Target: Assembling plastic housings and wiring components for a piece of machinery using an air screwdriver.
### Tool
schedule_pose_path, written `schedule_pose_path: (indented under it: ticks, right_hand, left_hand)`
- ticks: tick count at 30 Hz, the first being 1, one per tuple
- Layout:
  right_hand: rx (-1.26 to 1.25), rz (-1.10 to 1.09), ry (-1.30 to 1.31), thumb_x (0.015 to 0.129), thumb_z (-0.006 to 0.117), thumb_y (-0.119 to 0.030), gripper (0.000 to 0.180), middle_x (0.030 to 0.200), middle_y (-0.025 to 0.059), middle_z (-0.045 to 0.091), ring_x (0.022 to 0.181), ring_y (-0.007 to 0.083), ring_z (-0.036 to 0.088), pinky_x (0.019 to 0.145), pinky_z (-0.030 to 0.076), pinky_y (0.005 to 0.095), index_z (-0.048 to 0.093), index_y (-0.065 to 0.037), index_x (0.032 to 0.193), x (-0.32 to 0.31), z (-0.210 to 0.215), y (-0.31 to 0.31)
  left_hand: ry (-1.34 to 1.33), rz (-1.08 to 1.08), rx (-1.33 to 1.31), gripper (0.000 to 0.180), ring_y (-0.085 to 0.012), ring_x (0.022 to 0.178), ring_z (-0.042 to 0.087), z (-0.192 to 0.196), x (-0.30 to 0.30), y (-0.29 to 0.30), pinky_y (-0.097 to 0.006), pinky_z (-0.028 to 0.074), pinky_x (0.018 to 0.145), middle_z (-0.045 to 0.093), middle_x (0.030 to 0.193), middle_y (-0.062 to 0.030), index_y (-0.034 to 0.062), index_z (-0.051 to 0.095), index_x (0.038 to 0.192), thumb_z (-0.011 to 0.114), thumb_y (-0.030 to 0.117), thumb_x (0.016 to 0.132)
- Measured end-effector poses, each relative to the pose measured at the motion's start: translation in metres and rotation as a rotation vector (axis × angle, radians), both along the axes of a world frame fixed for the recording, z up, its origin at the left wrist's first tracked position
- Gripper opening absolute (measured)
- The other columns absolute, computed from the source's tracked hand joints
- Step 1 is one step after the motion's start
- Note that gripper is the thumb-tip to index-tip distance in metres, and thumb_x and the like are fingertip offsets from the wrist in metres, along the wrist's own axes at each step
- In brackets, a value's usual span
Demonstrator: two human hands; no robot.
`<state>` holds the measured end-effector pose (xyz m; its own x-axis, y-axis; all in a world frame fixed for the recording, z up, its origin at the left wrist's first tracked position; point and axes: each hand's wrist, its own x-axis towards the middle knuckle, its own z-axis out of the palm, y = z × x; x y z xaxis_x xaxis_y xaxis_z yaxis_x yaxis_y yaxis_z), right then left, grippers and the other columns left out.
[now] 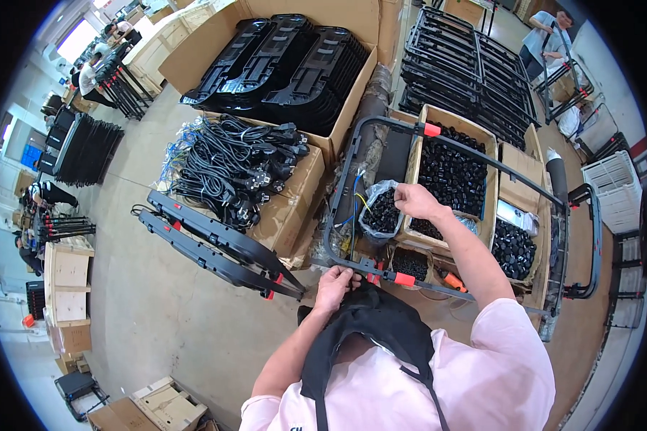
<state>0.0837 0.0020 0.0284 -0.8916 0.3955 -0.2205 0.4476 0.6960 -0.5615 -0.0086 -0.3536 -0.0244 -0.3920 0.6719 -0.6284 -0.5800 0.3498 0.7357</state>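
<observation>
My left hand grips the near bar of a black tubular metal frame by its orange clips. My right hand reaches forward and pinches the top of a clear plastic bag filled with small black parts. The bag sits at the edge of a cardboard box holding many of the same black caps. Blue and yellow wires run down inside the frame next to the bag.
A pile of black power cords lies on a carton to the left. A large box of black moulded panels stands behind it. Two long black panels lean against the carton. Stacked black frames lie far right; people work at the edges.
</observation>
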Motion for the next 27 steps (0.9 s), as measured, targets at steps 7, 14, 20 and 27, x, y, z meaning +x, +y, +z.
schedule_pose_path:
  ticks: [7,14,20,27]
  right_hand:
    - [-0.711,-0.490,0.157,0.099,0.065,-0.015,0.026,0.090,0.0073,0.070,0.073,0.0131,0.068,0.060,0.052,0.0304,0.060,-0.001,0.120,0.016,-0.010,-0.015]
    - [-0.763,-0.551,0.180,0.098,0.066,-0.010,0.031,0.101,0.0121,0.073,0.080,0.0153,0.071,0.058,0.052,0.0267,0.058,0.003,0.126,0.032,0.039,-0.077]
    - [-1.044,-0.456,0.335,0.102,0.069,-0.017,0.033,0.111,0.0128,0.075,0.085,0.0150,0.072,0.070,0.057,0.0270,0.064,0.004,0.127,0.060,0.059,-0.149]
    - [-1.373,-0.646,0.191,0.104,0.069,-0.021,0.035,0.107,0.0093,0.075,0.086,0.0160,0.073,0.070,0.056,0.0289,0.065,0.001,0.130,0.102,0.021,-0.243]
  left_hand:
    - [-0.036,0.000,0.041,0.018,-0.0147,0.084,0.071,-0.001,0.001,0.002,-0.031,0.057,0.075,0.077,0.101,-0.0081,0.0040,0.065,0.106,0.059,0.021,0.110]
    - [-0.068,0.016,0.070,0.016,-0.0161,0.084,0.070,-0.015,0.000,-0.001,-0.029,0.056,0.076,0.074,0.100,-0.0089,0.0035,0.063,0.106,0.059,0.018,0.110]
    - [0.047,-0.094,0.079,0.018,-0.0159,0.081,0.069,-0.019,-0.008,-0.002,-0.030,0.056,0.072,0.074,0.100,-0.0088,0.0026,0.062,0.107,0.058,0.019,0.110]
    - [0.008,-0.155,-0.009,0.020,-0.0142,0.082,0.072,-0.012,-0.021,-0.001,-0.029,0.056,0.070,0.074,0.097,-0.0060,0.0026,0.065,0.110,0.063,0.023,0.108]
